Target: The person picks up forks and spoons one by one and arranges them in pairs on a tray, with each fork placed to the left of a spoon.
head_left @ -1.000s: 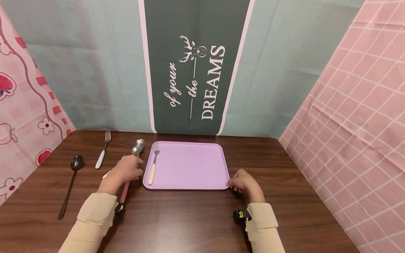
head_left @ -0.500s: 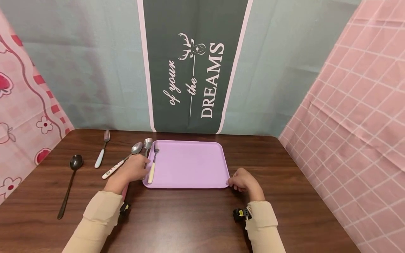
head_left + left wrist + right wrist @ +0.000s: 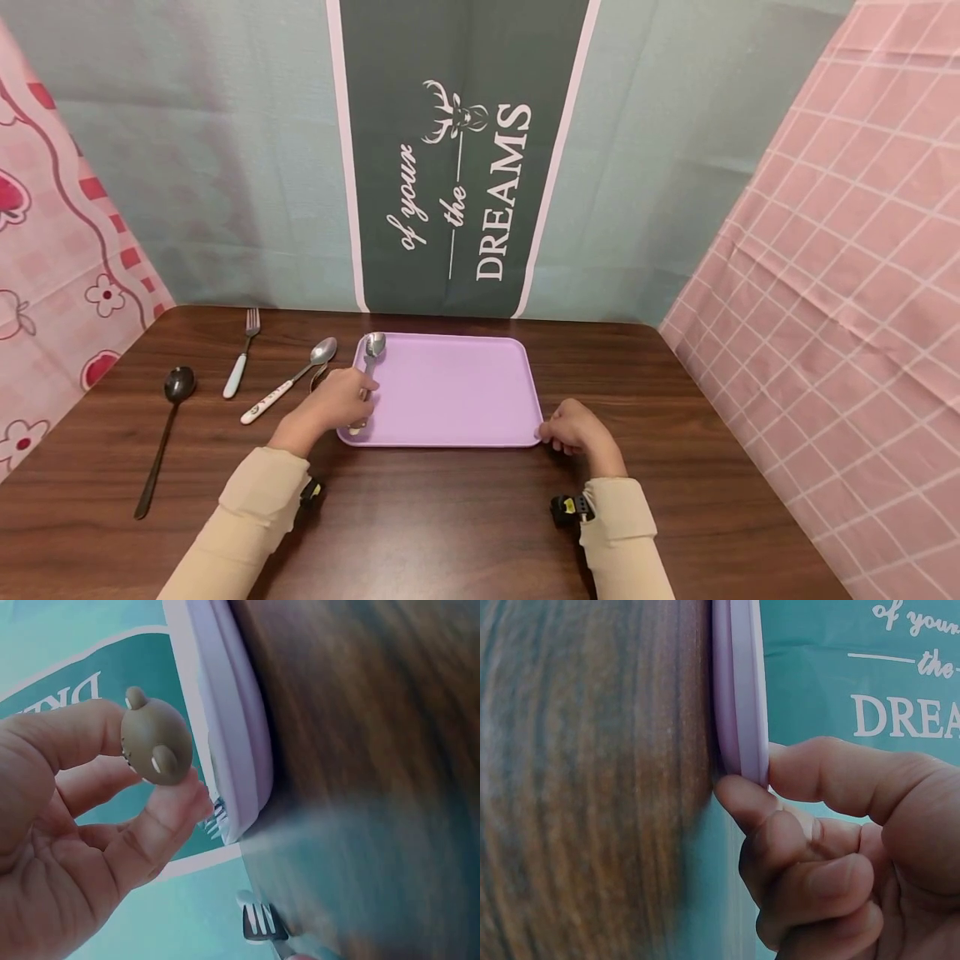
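My left hand [image 3: 341,398] is over the left side of the lilac tray [image 3: 457,392]. Between thumb and fingers it pinches a spoon [image 3: 375,343], bowl toward the back wall. In the left wrist view the handle end of this spoon [image 3: 156,741] is a brown animal head with small ears. Under it on the tray lies a fork, mostly covered in the head view; its tines [image 3: 217,819] show by the tray rim in the left wrist view. My right hand [image 3: 573,427] pinches the tray's near right corner, thumb and forefinger on the rim [image 3: 751,697].
Left of the tray lie a spoon with a patterned white handle [image 3: 272,402], a fork with a pale blue handle [image 3: 236,375] and a long dark spoon [image 3: 178,385]. Another fork [image 3: 262,922] is partly hidden near my left forearm. Cloth hangings border the wooden table [image 3: 450,517].
My left hand has carried the spoon rightward from beside the tray to over its left side, now covering most of the fork there. My right hand stays on the tray corner.
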Demonstrator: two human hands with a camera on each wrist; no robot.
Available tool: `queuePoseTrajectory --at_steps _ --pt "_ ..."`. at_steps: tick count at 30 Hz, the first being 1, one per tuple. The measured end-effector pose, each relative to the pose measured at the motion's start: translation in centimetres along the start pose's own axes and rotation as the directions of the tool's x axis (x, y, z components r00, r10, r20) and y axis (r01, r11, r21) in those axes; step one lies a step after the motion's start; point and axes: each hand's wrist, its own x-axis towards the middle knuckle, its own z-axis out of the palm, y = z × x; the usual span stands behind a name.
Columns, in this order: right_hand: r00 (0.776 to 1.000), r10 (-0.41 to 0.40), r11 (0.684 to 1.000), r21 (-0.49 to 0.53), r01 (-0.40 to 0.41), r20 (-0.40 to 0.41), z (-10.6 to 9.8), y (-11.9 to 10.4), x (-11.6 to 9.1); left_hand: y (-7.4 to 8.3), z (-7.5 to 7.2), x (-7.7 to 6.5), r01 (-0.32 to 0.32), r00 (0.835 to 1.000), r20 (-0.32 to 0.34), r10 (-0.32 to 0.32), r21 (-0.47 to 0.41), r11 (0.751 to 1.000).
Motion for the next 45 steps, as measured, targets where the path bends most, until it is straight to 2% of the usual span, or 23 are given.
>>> queuePoseTrajectory --at_steps 4,9,20,33,41,45 --pt "1.000 0.000 1.000 0.001 0.000 -0.003 -0.1 0.0 0.0 0.2 0.3 0.2 0.002 1.000 0.020 -0.002 -0.007 1.000" --pt "1.000 -0.002 1.000 0.003 0.002 -0.008 -0.1 0.0 0.0 0.4 0.4 0.4 -0.006 1.000 0.012 0.005 0.026 1.000" --pt "1.000 -0.004 1.000 -0.001 0.004 -0.010 0.1 -0.1 0.0 1.1 1.0 1.1 -0.013 0.999 0.047 0.014 -0.020 1.000" --pt "1.000 -0.006 1.000 0.002 0.006 -0.011 0.1 0.0 0.0 1.2 1.5 1.5 -0.026 0.997 0.079 0.026 -0.002 1.000" --pt "1.000 0.001 1.000 0.006 -0.001 -0.010 0.1 -0.1 0.1 1.2 1.8 1.5 -0.101 0.993 0.061 0.098 0.040 0.994" --pt "1.000 0.003 1.000 0.009 -0.003 -0.006 0.0 0.0 0.1 1.3 1.9 1.6 -0.108 0.993 0.057 0.105 0.066 0.992"
